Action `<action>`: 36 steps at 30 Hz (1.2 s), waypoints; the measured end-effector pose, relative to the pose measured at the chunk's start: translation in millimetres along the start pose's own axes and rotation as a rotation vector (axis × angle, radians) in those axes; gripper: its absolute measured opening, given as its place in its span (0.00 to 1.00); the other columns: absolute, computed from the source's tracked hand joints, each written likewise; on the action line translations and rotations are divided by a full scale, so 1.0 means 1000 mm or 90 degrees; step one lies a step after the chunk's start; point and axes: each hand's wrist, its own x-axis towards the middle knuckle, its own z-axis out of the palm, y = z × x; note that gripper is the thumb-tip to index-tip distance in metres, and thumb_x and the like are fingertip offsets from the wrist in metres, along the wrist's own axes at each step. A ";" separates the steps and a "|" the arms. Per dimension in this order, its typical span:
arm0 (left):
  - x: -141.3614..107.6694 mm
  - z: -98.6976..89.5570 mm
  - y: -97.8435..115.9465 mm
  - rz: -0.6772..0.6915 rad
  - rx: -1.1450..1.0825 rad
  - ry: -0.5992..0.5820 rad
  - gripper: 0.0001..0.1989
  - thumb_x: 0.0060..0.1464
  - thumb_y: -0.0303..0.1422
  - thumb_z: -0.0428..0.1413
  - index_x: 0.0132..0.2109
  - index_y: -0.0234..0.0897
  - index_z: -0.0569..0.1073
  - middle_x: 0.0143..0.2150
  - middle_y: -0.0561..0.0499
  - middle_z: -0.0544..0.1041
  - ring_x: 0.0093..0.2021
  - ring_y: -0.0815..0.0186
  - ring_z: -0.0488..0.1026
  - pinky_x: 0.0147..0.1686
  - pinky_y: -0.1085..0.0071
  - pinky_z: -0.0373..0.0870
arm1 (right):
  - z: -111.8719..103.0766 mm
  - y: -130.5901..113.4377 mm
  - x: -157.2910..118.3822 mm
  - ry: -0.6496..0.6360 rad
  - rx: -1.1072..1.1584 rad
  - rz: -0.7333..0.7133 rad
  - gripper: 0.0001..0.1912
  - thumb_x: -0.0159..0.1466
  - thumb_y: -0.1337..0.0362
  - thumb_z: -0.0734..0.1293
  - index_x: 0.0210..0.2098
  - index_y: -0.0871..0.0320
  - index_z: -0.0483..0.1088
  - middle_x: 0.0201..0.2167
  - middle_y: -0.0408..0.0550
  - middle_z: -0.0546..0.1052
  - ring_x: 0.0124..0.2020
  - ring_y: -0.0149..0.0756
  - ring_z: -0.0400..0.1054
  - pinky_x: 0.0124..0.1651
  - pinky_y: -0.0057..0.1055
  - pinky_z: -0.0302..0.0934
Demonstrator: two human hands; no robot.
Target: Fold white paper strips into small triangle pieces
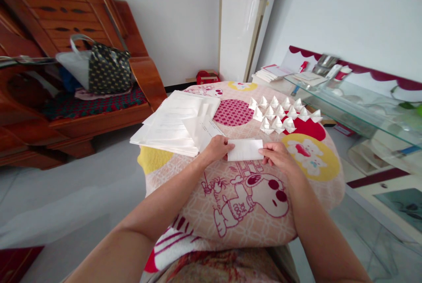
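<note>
White paper [245, 150], one piece, is held by two hands [217, 147].

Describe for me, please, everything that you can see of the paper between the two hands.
The paper is a white, flat-looking rectangle, longer side to side, with faint marks on its face. The left hand pinches its left end and the right hand its right end, over the patterned cloth; whether it touches the cloth is unclear.

Bare forearms [158, 212] and a muted brown garment [214, 270] (patterned in reddish tones)
</note>
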 end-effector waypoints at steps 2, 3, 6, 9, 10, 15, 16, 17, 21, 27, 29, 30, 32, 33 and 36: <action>0.000 -0.001 0.002 0.000 0.038 0.009 0.14 0.56 0.30 0.57 0.22 0.36 0.70 0.20 0.53 0.72 0.26 0.66 0.71 0.29 0.72 0.64 | 0.002 -0.001 0.001 0.017 -0.008 0.008 0.12 0.57 0.56 0.68 0.24 0.58 0.72 0.15 0.46 0.74 0.13 0.27 0.57 0.18 0.24 0.46; 0.000 -0.002 0.003 0.002 0.062 0.018 0.12 0.56 0.30 0.58 0.24 0.36 0.71 0.21 0.52 0.73 0.27 0.66 0.72 0.30 0.71 0.65 | 0.003 -0.001 0.002 0.033 -0.021 0.009 0.11 0.57 0.57 0.68 0.24 0.57 0.72 0.14 0.45 0.73 0.13 0.27 0.57 0.18 0.24 0.46; 0.000 -0.001 0.004 0.014 0.127 0.059 0.03 0.54 0.27 0.59 0.33 0.34 0.78 0.25 0.51 0.76 0.30 0.63 0.75 0.37 0.69 0.70 | 0.012 0.000 0.010 0.095 -0.080 -0.008 0.11 0.58 0.59 0.67 0.22 0.56 0.72 0.11 0.41 0.69 0.14 0.30 0.61 0.21 0.26 0.51; -0.002 0.001 0.003 0.031 0.153 0.083 0.17 0.55 0.25 0.59 0.52 0.33 0.77 0.31 0.51 0.79 0.35 0.62 0.77 0.43 0.67 0.72 | 0.021 0.003 0.019 0.162 -0.144 -0.059 0.08 0.58 0.61 0.68 0.25 0.57 0.75 0.17 0.43 0.74 0.20 0.35 0.68 0.26 0.29 0.58; -0.003 0.002 0.003 0.037 0.160 0.085 0.22 0.55 0.24 0.59 0.58 0.33 0.75 0.32 0.51 0.80 0.36 0.62 0.77 0.45 0.67 0.73 | 0.023 0.004 0.022 0.183 -0.167 -0.076 0.07 0.57 0.62 0.69 0.27 0.57 0.77 0.21 0.44 0.77 0.23 0.37 0.71 0.29 0.30 0.60; -0.004 0.005 0.002 0.034 0.217 0.077 0.33 0.59 0.25 0.58 0.70 0.33 0.62 0.38 0.49 0.82 0.43 0.62 0.79 0.51 0.67 0.72 | 0.028 0.007 0.029 0.224 -0.247 -0.106 0.17 0.57 0.65 0.70 0.46 0.60 0.81 0.31 0.50 0.82 0.34 0.43 0.76 0.40 0.35 0.66; -0.004 0.005 0.002 0.026 0.224 0.076 0.34 0.59 0.25 0.58 0.71 0.32 0.61 0.39 0.48 0.82 0.44 0.61 0.79 0.52 0.67 0.72 | 0.029 0.008 0.029 0.219 -0.252 -0.107 0.18 0.58 0.65 0.69 0.47 0.60 0.81 0.32 0.51 0.83 0.34 0.43 0.76 0.41 0.35 0.66; -0.004 0.005 0.001 0.017 0.225 0.075 0.34 0.59 0.26 0.58 0.71 0.31 0.61 0.39 0.48 0.82 0.44 0.61 0.79 0.52 0.66 0.72 | 0.029 0.009 0.028 0.214 -0.255 -0.109 0.17 0.59 0.65 0.69 0.46 0.60 0.81 0.33 0.51 0.83 0.35 0.43 0.77 0.42 0.35 0.66; -0.003 0.001 0.000 -0.014 0.183 0.084 0.36 0.57 0.28 0.61 0.70 0.30 0.61 0.40 0.47 0.83 0.45 0.60 0.80 0.52 0.67 0.72 | 0.029 0.010 0.026 0.208 -0.273 -0.126 0.11 0.60 0.64 0.68 0.38 0.58 0.83 0.36 0.52 0.85 0.38 0.45 0.78 0.43 0.35 0.65; -0.002 -0.002 0.003 -0.046 0.156 0.100 0.37 0.55 0.28 0.64 0.69 0.30 0.63 0.41 0.45 0.84 0.46 0.58 0.81 0.53 0.65 0.72 | 0.031 0.007 0.024 0.204 -0.284 -0.133 0.11 0.60 0.65 0.68 0.34 0.59 0.83 0.33 0.52 0.84 0.35 0.44 0.77 0.39 0.34 0.63; -0.002 -0.002 0.004 -0.053 0.147 0.101 0.36 0.55 0.28 0.64 0.69 0.30 0.63 0.41 0.45 0.84 0.46 0.59 0.81 0.53 0.65 0.72 | 0.031 0.006 0.024 0.211 -0.287 -0.131 0.10 0.60 0.65 0.68 0.34 0.59 0.83 0.32 0.52 0.84 0.35 0.43 0.77 0.39 0.34 0.62; -0.002 -0.003 0.005 -0.054 0.141 0.100 0.36 0.55 0.28 0.64 0.69 0.30 0.63 0.40 0.45 0.84 0.45 0.59 0.81 0.53 0.65 0.72 | 0.031 0.006 0.024 0.215 -0.287 -0.129 0.10 0.60 0.65 0.68 0.33 0.58 0.83 0.32 0.52 0.84 0.35 0.43 0.77 0.39 0.34 0.62; -0.003 -0.004 0.006 -0.052 0.132 0.100 0.36 0.55 0.28 0.64 0.69 0.29 0.63 0.39 0.46 0.84 0.44 0.59 0.81 0.53 0.65 0.72 | 0.031 0.006 0.024 0.222 -0.284 -0.124 0.09 0.60 0.64 0.68 0.33 0.58 0.83 0.32 0.51 0.83 0.35 0.43 0.76 0.39 0.33 0.62; -0.003 -0.004 0.006 -0.051 0.130 0.100 0.36 0.55 0.28 0.64 0.69 0.29 0.63 0.39 0.46 0.84 0.43 0.59 0.81 0.53 0.65 0.72 | 0.032 0.006 0.024 0.225 -0.281 -0.123 0.09 0.59 0.64 0.68 0.33 0.58 0.83 0.31 0.50 0.83 0.35 0.42 0.76 0.39 0.33 0.63; -0.003 -0.004 0.005 -0.048 0.128 0.100 0.36 0.55 0.27 0.64 0.69 0.28 0.63 0.38 0.46 0.83 0.42 0.59 0.81 0.52 0.66 0.73 | 0.031 0.007 0.025 0.227 -0.272 -0.126 0.09 0.59 0.64 0.68 0.32 0.57 0.82 0.31 0.50 0.83 0.34 0.42 0.76 0.39 0.33 0.63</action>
